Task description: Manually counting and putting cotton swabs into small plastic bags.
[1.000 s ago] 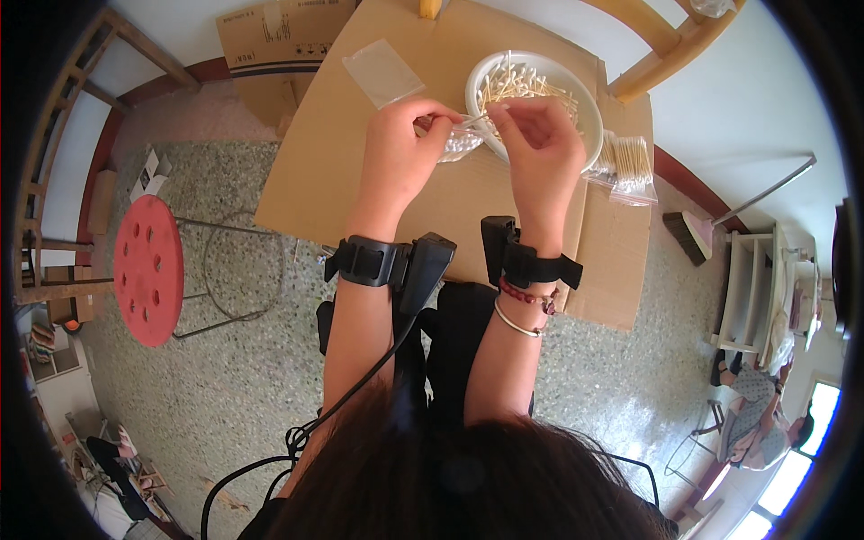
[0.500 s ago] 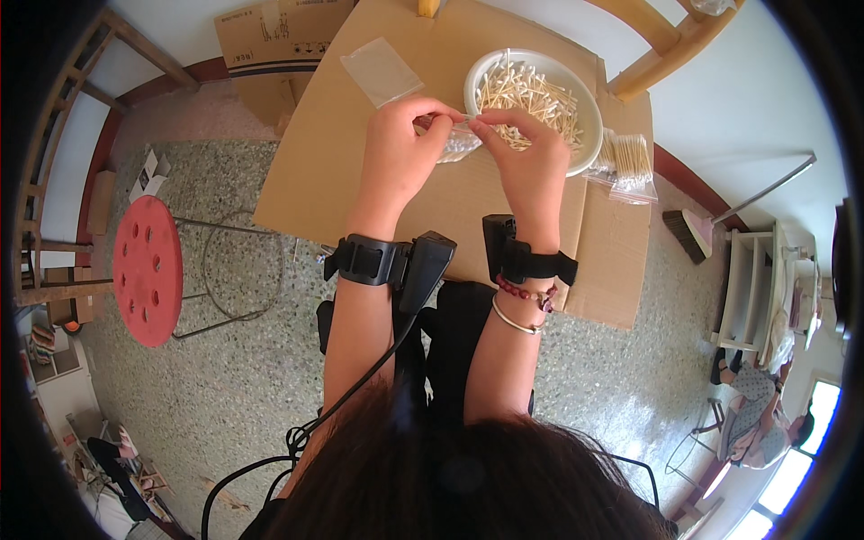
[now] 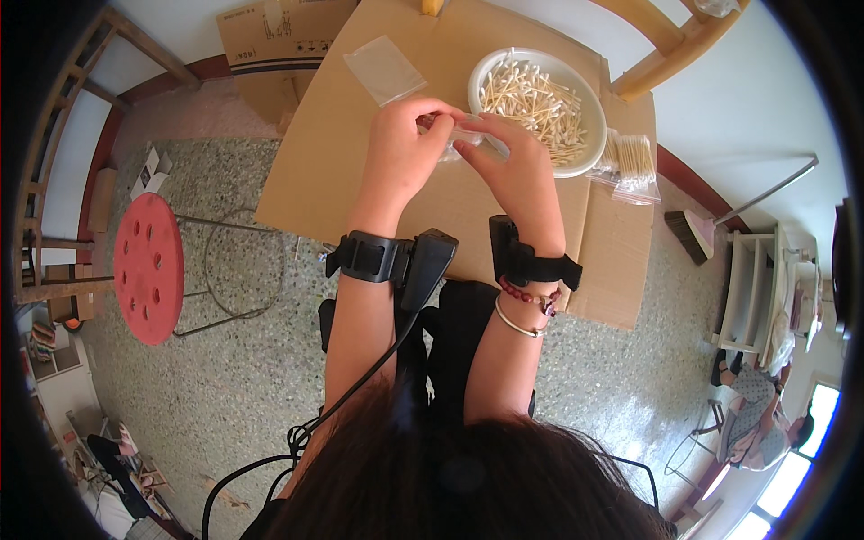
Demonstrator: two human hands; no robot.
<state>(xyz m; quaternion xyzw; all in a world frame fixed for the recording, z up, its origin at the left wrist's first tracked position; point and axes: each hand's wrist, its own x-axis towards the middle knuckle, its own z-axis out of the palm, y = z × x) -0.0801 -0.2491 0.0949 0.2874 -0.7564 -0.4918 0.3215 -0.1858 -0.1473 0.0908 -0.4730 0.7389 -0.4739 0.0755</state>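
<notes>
Clear, thin plastic shows between your hands in the head view: a small transparent bag of white-tipped cotton swabs (image 3: 467, 137), held above the tan, flat cardboard sheet (image 3: 441, 211). Your left hand (image 3: 396, 166) has thumb and forefinger brought together in a pinch on the bag's upper left side, its other fingers curled in. Your right hand (image 3: 522, 180) has its thumb parted from its fingers, leaving a narrow gap with the bag showing in it; you reach the bag's right side with those fingertips, but I cannot tell whether they grip it. Just beyond your right hand sits a round white plastic bowl (image 3: 595, 135), heaped with loose wooden cotton swabs (image 3: 535, 99). Right of that hand, beside the bowl, lies a clear plastic bag packed with aligned swabs (image 3: 635, 162). Beyond your left hand, a flat, clear plastic bag (image 3: 385, 70) rests on the cardboard.
</notes>
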